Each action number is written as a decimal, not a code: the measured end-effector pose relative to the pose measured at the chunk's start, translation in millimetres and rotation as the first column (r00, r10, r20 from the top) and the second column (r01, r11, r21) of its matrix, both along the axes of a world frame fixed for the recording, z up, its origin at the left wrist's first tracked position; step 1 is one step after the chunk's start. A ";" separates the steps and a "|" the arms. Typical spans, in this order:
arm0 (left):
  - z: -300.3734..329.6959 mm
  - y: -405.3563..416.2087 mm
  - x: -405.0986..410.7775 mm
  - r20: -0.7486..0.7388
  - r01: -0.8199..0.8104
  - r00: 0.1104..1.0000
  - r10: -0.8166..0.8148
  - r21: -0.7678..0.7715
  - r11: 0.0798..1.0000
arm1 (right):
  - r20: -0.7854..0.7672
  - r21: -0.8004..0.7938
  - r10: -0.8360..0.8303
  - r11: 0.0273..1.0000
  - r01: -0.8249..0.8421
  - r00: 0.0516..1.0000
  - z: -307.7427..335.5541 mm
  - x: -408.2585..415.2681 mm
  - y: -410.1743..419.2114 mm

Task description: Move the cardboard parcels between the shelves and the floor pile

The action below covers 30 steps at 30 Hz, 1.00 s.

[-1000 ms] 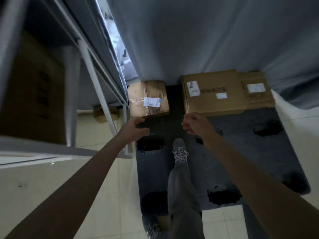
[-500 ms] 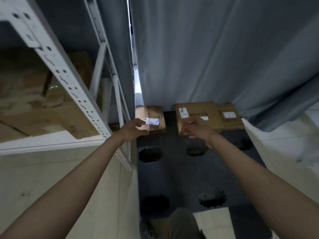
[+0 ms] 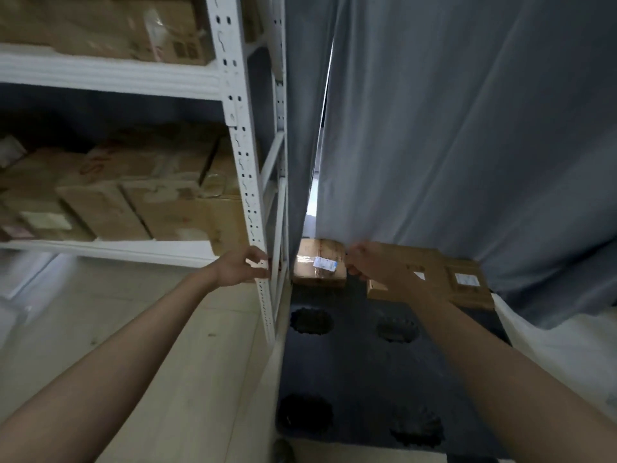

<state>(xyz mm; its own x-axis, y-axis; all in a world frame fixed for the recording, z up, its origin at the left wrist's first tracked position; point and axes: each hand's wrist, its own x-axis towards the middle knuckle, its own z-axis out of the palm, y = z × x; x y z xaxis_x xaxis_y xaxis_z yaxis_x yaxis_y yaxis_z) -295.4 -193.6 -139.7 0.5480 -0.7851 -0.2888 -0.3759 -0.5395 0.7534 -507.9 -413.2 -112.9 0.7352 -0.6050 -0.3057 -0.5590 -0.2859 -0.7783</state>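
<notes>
Left hand (image 3: 238,266): fingers loosely curled with thumb apart, grasping nothing, in front of the white perforated shelf upright (image 3: 245,182); whether they touch it cannot be told. Right hand (image 3: 369,264): fingers bent downward, seen from the back, tips hidden; cannot tell whether they grasp anything.

The right hand overlaps the near left corner of the large flat parcel (image 3: 430,279), hiding that part. Small parcel (image 3: 320,262) lies just left of it, beside the shelf foot. Both sit on the dark pallet (image 3: 360,362) at the foot of the grey curtain (image 3: 467,128), which cuts off their far edges.

White labels on both parcels; print too small to read. Shelf boxes (image 3: 140,202) blurred; reddish marking unreadable. Upper shelf box (image 3: 167,31) cut off by the frame.
</notes>
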 end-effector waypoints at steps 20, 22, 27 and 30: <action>85.0 102.8 107.5 0.151 -0.061 0.987 0.057 0.025 0.998 | 0.086 -0.134 0.136 0.983 -0.124 0.987 100.1 102.5 109.2; 84.9 107.8 134.6 0.151 -0.048 0.987 0.046 0.011 0.999 | 0.097 -0.130 0.131 0.985 -0.118 0.987 96.4 132.0 119.9; 69.6 118.6 189.8 0.146 0.012 0.989 -0.016 0.031 0.999 | 0.079 -0.112 0.093 0.990 -0.084 0.992 77.2 198.9 146.4; 57.9 116.9 213.1 0.166 0.049 0.985 -0.052 0.020 0.999 | 0.065 -0.089 0.069 0.994 -0.063 0.995 61.4 228.5 153.1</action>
